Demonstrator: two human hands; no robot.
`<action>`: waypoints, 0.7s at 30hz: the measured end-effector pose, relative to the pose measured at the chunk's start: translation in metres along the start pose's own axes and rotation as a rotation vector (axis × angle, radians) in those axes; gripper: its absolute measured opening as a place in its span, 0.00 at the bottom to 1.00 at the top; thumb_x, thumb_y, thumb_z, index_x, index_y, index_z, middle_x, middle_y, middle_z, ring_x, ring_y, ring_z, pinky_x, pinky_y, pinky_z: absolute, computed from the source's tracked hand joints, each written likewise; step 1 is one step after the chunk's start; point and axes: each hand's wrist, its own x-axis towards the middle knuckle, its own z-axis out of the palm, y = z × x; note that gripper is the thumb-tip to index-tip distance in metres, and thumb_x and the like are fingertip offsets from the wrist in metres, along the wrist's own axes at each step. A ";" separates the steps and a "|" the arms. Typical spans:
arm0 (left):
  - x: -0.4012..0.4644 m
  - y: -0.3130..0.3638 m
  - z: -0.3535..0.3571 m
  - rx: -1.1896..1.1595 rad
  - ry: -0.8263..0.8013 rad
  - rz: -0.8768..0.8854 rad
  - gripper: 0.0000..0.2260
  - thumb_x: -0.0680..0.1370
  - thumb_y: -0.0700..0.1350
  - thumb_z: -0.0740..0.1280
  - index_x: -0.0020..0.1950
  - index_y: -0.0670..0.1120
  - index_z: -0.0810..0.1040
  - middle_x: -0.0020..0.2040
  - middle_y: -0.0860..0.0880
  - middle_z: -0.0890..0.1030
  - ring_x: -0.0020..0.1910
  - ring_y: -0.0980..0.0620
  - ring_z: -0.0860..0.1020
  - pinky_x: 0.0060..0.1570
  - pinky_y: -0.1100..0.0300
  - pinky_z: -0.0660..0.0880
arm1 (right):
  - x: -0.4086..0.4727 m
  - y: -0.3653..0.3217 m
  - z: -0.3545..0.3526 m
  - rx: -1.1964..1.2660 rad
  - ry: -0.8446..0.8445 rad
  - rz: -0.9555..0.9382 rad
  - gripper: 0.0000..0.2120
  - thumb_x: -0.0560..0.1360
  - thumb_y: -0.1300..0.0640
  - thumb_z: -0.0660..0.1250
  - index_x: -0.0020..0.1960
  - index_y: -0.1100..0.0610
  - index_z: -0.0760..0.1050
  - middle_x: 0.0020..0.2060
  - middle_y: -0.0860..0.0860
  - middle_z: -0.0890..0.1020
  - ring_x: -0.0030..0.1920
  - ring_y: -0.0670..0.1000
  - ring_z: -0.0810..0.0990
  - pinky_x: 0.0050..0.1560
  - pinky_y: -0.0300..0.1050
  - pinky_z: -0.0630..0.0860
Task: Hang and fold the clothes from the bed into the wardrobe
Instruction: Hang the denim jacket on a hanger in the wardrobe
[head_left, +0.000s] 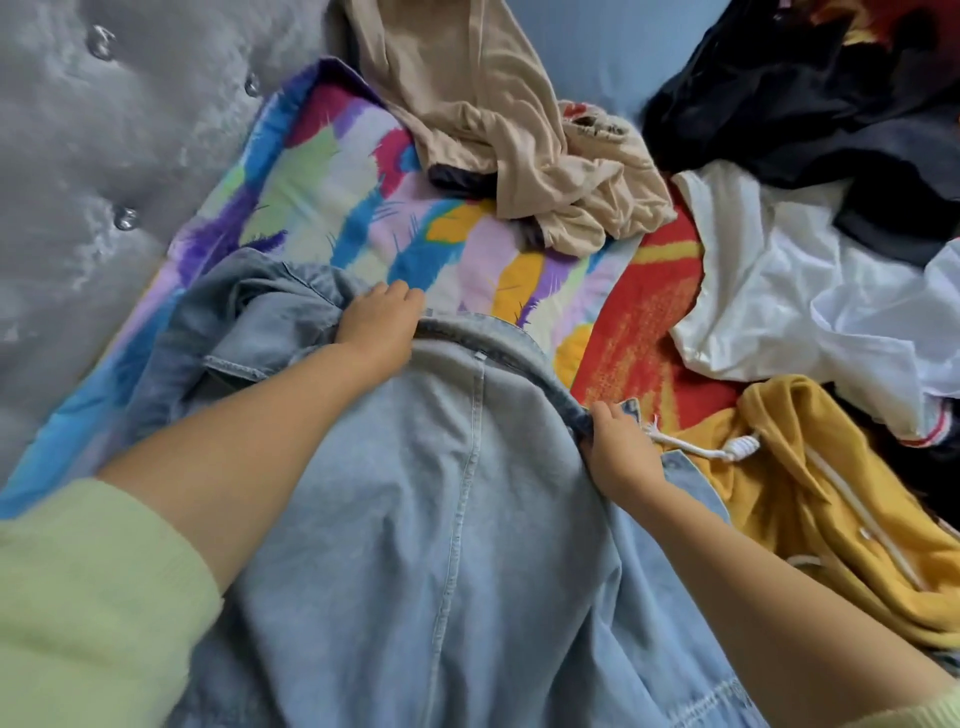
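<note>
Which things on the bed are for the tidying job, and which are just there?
For the job:
light blue denim jacket, gripped by left hand and right hand
beige top
mustard yellow hoodie
white shirt
black clothes

Just there:
feather-print pillow
grey tufted headboard
red blanket

The denim jacket was a pale, washed blue with slightly darker seams and collar. It lay against a pillow printed with feathers in purple, blue, pink, green and orange, beside a red-and-yellow blanket and a grey tufted headboard. Around them were a beige garment, a white garment, a black garment, a mustard-yellow hoodie with white cords, and pale green sleeves.
</note>
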 end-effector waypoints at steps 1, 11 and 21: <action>-0.009 0.002 -0.003 -0.028 -0.031 -0.007 0.12 0.74 0.34 0.61 0.58 0.40 0.70 0.57 0.41 0.72 0.57 0.40 0.71 0.52 0.50 0.67 | -0.006 -0.003 -0.005 0.032 0.023 0.000 0.03 0.77 0.59 0.59 0.48 0.59 0.67 0.49 0.57 0.75 0.50 0.59 0.72 0.39 0.49 0.63; -0.209 0.039 -0.030 -0.397 -0.038 -0.279 0.14 0.70 0.46 0.58 0.41 0.37 0.78 0.45 0.38 0.76 0.46 0.36 0.78 0.44 0.47 0.73 | -0.130 0.004 -0.027 0.195 -0.098 -0.005 0.17 0.77 0.58 0.59 0.66 0.52 0.65 0.50 0.59 0.81 0.50 0.62 0.79 0.38 0.48 0.68; -0.392 0.160 -0.178 -1.022 0.435 -0.713 0.15 0.77 0.45 0.60 0.30 0.46 0.64 0.29 0.50 0.68 0.37 0.47 0.67 0.36 0.58 0.58 | -0.315 -0.021 -0.145 0.804 0.081 -0.295 0.08 0.77 0.58 0.58 0.41 0.51 0.73 0.33 0.42 0.75 0.37 0.43 0.71 0.36 0.41 0.66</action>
